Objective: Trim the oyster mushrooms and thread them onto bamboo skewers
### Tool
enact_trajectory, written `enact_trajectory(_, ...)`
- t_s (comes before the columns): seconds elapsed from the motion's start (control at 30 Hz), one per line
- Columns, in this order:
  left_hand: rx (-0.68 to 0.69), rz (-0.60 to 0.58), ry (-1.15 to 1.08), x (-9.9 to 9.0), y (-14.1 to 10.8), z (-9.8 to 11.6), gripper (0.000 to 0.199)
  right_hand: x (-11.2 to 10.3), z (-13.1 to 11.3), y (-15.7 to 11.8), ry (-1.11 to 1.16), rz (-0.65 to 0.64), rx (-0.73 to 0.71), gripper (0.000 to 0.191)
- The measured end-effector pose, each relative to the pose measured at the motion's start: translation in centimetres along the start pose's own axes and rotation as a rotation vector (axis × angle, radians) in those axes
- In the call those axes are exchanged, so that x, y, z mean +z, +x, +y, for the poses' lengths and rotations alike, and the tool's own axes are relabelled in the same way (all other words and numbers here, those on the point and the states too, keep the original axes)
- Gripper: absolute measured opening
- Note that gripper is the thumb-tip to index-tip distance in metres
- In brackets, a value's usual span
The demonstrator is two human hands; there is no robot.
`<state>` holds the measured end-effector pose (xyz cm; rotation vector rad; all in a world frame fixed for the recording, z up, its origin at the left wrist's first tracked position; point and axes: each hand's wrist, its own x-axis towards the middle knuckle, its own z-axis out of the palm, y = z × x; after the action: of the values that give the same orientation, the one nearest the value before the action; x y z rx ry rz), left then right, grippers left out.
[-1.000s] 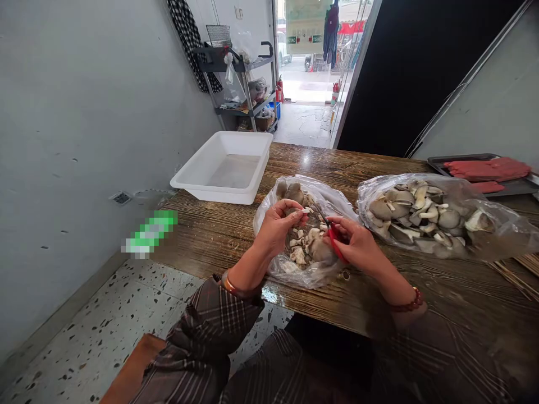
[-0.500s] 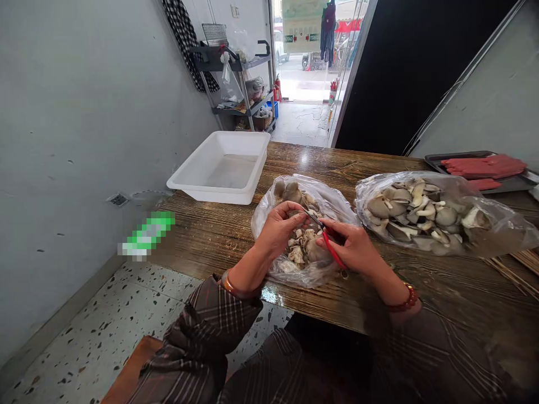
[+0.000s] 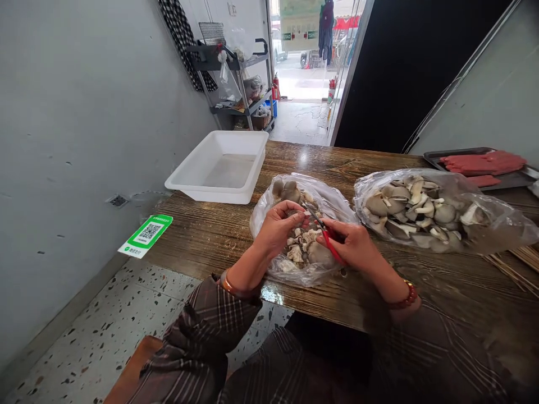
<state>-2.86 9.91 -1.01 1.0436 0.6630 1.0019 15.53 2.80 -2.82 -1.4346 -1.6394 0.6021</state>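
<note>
- Left hand [image 3: 278, 225] pinches a small pale piece [image 3: 306, 214] between its fingertips.
- Right hand [image 3: 350, 242] grips red-handled scissors [image 3: 333, 247], blades near that piece, above an opened plastic bag [image 3: 311, 278] of mushrooms.
- A second mushroom-filled bag [image 3: 484, 233] lies beside it on the wooden table [image 3: 202, 235], near a white tub [image 3: 214, 193].

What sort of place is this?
Probably a small eatery, seen from a table near its street door: a green-and-white QR card, likely for payment, lies at the table's edge, bagged mushrooms are out in bulk, and thin sticks that look like skewers lie at the right.
</note>
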Motion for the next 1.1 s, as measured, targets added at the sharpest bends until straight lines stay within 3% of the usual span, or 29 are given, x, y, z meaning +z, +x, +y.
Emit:
enact_trajectory(0.17,-0.12,-0.021,0.033,-0.4,0.0,0.4,0.025,-0.5,0.2,0.2,0.071,0.017,0.112,0.048)
enact_trajectory(0.27,-0.172,-0.068,0.1,-0.5,0.1,0.4,0.034,-0.8,0.1,0.2,0.084,-0.026,0.15,0.052)
enact_trajectory(0.47,-0.107,-0.098,0.249,-0.8,0.2,0.1,0.038,-0.9,0.0,-0.3,0.006,-0.122,0.112,0.048)
enact_trajectory(0.63,-0.126,-0.136,0.31,-0.5,0.0,0.3,0.039,-1.0,0.2,0.2,0.215,0.013,0.141,0.053)
enact_trajectory(0.8,-0.162,-0.274,0.381,-0.1,-0.3,0.2,0.047,-0.5,-0.1,0.2,0.264,0.169,0.142,0.056)
enact_trajectory(1.1,-0.152,-0.318,0.408,-0.3,-0.3,0.0,0.039,-0.2,-1.0,0.2,0.446,0.134,0.165,0.056)
